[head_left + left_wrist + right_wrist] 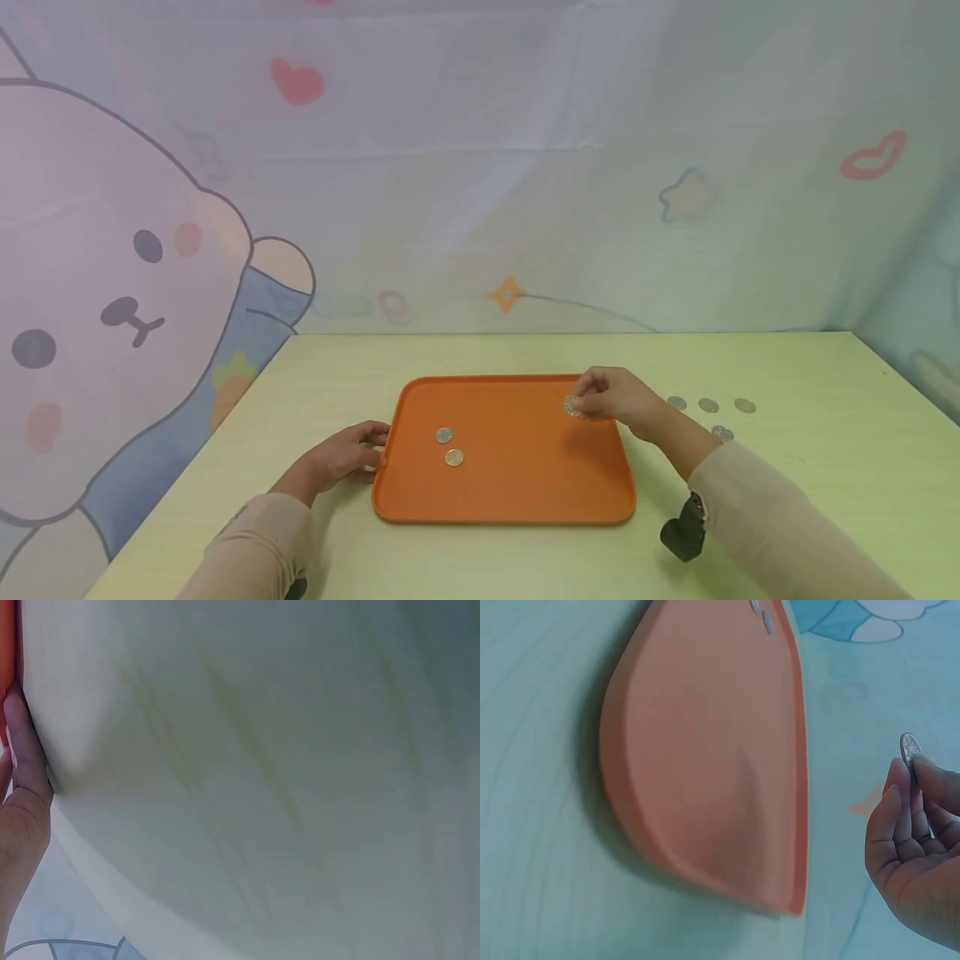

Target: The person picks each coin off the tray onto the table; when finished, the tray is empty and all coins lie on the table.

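An orange tray (pixel 517 500) lies on the table, with two coins, one silvery coin (pixel 444 435) and one paler gold coin (pixel 454 457), on its left half. My left hand (pixel 339 457) touches the tray's left rim, its fingers loosely extended along the edge. Above the tray's right side, my right hand (pixel 618 403) pinches a silvery coin (pixel 910 748) between thumb and fingertips, raised off the tray surface. The left wrist view catches only part of the left hand (pixel 26 802) beside the orange edge.
Several coins lie on the pale yellow table (pixel 810 500) right of the tray, among them a silvery coin (pixel 722 433) beneath the right forearm and a gold coin (pixel 745 405) farthest right. A printed curtain (pixel 480 183) hangs behind the table's back edge.
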Action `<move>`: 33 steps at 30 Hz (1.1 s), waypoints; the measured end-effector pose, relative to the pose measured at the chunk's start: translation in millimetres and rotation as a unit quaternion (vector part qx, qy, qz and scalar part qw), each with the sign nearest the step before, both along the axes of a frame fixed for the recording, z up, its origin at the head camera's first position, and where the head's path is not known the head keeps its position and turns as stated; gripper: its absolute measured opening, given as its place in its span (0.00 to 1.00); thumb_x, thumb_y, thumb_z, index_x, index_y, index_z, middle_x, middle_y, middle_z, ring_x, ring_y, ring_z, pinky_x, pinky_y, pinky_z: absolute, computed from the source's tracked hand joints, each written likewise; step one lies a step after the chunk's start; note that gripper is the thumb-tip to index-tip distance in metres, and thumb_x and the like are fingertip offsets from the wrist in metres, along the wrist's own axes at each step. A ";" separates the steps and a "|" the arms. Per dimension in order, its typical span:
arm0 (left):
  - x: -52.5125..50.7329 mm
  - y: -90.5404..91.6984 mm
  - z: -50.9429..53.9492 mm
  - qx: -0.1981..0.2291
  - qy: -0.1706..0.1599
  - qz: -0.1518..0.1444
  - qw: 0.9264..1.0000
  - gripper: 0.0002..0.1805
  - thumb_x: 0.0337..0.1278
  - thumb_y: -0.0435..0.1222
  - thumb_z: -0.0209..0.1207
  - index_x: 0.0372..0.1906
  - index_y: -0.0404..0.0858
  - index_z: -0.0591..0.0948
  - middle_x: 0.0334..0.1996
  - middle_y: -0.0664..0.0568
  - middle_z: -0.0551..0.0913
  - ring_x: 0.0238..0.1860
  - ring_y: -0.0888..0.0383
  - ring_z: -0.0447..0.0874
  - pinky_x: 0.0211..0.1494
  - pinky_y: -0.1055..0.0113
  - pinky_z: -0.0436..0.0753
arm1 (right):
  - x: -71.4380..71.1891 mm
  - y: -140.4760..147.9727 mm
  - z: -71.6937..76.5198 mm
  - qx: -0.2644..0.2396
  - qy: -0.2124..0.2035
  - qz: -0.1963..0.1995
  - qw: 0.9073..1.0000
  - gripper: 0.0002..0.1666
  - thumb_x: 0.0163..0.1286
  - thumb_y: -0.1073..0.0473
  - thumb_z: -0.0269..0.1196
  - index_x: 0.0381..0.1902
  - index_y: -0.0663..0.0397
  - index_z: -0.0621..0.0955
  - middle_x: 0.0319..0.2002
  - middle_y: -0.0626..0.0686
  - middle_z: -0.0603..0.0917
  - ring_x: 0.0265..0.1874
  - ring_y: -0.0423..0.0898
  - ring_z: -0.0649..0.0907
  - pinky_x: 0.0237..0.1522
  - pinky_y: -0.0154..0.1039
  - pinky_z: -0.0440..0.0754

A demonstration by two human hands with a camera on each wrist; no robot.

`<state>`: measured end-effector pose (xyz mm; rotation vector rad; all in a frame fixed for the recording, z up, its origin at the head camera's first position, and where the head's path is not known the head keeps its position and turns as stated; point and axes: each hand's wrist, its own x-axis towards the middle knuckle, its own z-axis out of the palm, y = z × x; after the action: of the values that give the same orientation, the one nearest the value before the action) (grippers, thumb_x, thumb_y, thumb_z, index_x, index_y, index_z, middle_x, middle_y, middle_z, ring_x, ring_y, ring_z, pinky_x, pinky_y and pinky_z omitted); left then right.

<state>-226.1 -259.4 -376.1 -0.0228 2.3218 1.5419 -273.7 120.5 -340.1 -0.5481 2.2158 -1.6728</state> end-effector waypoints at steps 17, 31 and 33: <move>0.4 1.8 0.4 0.008 -0.004 -0.003 1.000 0.30 0.41 0.23 0.51 0.56 0.26 0.59 0.48 0.39 0.64 0.35 0.55 0.72 0.38 0.60 0.77 | 1.0 75.3 -11.3 0.043 -0.003 -0.055 0.998 0.11 0.59 0.63 0.56 0.35 0.67 0.70 0.27 0.50 0.75 0.29 0.44 0.77 0.37 0.40 0.76; 0.7 1.9 1.5 0.014 -0.007 -0.008 1.000 0.32 0.41 0.23 0.50 0.57 0.27 0.57 0.50 0.38 0.63 0.37 0.55 0.73 0.39 0.60 0.77 | 2.3 131.4 -24.5 0.080 -0.012 -0.102 0.992 0.13 0.60 0.60 0.56 0.36 0.67 0.70 0.28 0.49 0.76 0.29 0.42 0.77 0.35 0.35 0.76; 1.1 1.9 1.9 0.014 -0.006 -0.011 1.000 0.32 0.41 0.23 0.50 0.58 0.27 0.57 0.50 0.38 0.63 0.37 0.55 0.73 0.39 0.60 0.77 | 1.9 140.1 -26.5 0.083 -0.013 -0.103 0.991 0.14 0.61 0.61 0.55 0.37 0.69 0.69 0.29 0.50 0.76 0.30 0.41 0.78 0.35 0.35 0.76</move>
<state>-225.0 -257.6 -374.3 0.0018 2.2833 1.5596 -271.8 260.6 -366.7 -0.2610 2.4344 -1.5589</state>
